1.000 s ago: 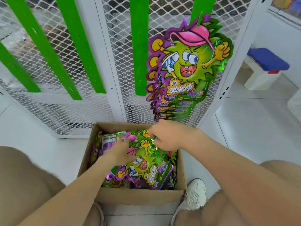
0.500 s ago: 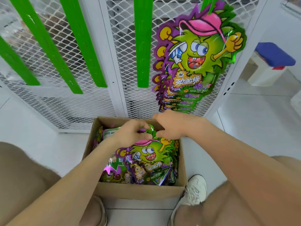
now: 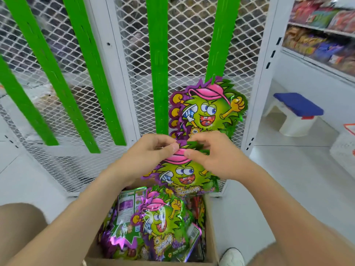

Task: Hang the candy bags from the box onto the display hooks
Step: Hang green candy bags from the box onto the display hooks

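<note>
A green and purple candy bag (image 3: 182, 174) with a cartoon face and pink cap hangs in the air above the cardboard box (image 3: 210, 235). My left hand (image 3: 146, 156) and my right hand (image 3: 213, 155) both pinch its top edge. More of the same candy bags (image 3: 157, 225) lie piled in the box. A bunch of hung candy bags (image 3: 209, 110) dangles from the rightmost green display strip (image 3: 221, 35), just behind my hands.
Several green strips (image 3: 159, 54) run down the white mesh panels (image 3: 190, 45). A white and blue step stool (image 3: 294, 114) stands on the floor at right, below shelves of snacks (image 3: 322, 31). My knees and a white shoe (image 3: 231, 257) flank the box.
Both hands have lifted one candy bag out of the box and raised it toward the hung bags. The view has tilted upward, showing more of the strips.
</note>
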### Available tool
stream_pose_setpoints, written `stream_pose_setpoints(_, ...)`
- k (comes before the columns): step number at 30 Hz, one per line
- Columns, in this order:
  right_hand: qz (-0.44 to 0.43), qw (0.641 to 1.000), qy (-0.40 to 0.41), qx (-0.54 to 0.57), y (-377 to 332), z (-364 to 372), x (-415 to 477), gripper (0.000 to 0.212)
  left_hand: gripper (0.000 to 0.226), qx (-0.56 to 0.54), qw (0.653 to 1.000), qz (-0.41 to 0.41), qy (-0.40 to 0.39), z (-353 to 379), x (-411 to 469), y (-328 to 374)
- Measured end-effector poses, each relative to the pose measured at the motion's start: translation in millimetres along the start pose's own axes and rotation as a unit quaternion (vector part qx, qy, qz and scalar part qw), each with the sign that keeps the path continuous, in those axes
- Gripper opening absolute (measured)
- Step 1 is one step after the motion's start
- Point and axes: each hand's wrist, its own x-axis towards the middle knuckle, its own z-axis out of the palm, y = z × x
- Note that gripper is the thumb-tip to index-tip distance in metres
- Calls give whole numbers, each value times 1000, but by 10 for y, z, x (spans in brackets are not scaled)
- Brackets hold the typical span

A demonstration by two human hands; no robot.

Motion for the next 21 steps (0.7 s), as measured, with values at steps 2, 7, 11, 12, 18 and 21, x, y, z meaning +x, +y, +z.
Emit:
stream_pose_setpoints(2, 14, 998, 62, 18, -93, -155, 14, 19, 18, 9, 999, 25, 22, 6, 62, 235)
stream_pose_setpoints(7, -27, 984, 164, -64, -297, -667, 164, 17, 12, 80, 981, 128, 121, 14, 325, 845)
stream_pose_setpoints(11, -35, 966, 230, -112, -362, -1063, 466, 29, 28, 128, 960, 173, 178, 0, 659, 1232)
stream_pose_setpoints(12, -40, 960, 254, -108, -376, -1143, 533, 30, 36, 130, 961, 173, 173, -1, 743, 1296)
stream_pose_setpoints(18, -41, 921, 377, -88, -241, -1245, 745, 42, 53, 116, 967, 165, 158, 41, 1064, 1438)
stream_pose_setpoints(21, -35, 911, 403, -75, -104, -1189, 817, 33, 48, 115, 964, 162, 174, 63, 1125, 1486)
